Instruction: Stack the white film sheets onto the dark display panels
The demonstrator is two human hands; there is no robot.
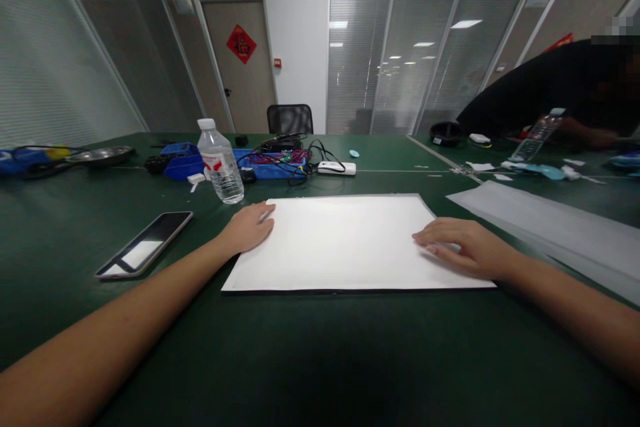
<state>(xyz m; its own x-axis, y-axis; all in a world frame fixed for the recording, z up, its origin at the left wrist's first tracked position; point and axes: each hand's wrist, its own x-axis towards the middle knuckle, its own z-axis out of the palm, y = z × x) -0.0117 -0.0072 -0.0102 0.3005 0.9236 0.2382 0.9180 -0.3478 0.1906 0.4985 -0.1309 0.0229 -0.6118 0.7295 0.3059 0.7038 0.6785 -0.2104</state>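
A flat white rectangle (340,243), like a sheet or thin board with a dark front edge, lies on the green table in front of me. My left hand (249,227) rests at its left side near the far corner, thumb and fingers apart over the white surface. On the right side lies my right hand (456,245), its fingers stretched across the white surface and its wrist by the right edge. Neither hand is closed around anything. Left of my left hand is a phone (145,245), screen up. Beyond that hand a clear water bottle (220,163) stands with its white cap on.
Large white paper sheets (555,223) lie to the right. Farther back are blue trays (275,163) with tangled cables, a white power strip (337,168) and a black ring-shaped object (447,133). A person in dark clothing (550,83) leans over the table at right, near another bottle (540,135).
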